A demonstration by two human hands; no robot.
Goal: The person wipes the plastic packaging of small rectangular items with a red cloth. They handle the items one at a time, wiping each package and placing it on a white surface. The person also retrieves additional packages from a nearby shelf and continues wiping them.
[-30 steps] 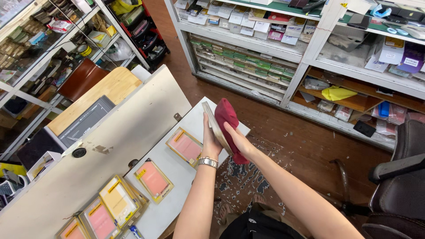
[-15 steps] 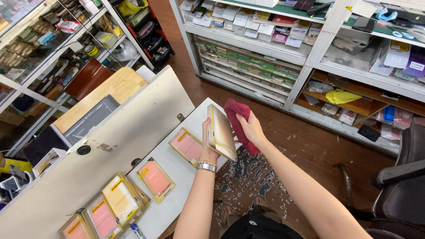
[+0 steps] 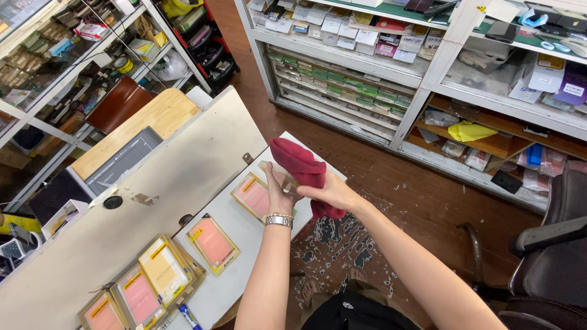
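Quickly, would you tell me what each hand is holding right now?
Left hand: closed on a clear-wrapped flat packet.
Right hand: closed on a dark red cloth, pressed over the packet.

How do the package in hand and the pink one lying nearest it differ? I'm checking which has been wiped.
The held package is lifted and tilted in the left hand, with the red cloth in the right hand over it. The pink package lies flat on the white table, untouched and uncovered. Both are flat rectangles.

Light: you get bright, even indoor light | Shadows: soft, faint beside your arms | Glare: mild sheen on the white table (image 3: pixel 183 177) | Focus: sharp centre | Edges: wide-angle bending of the shelves (image 3: pixel 367 55)
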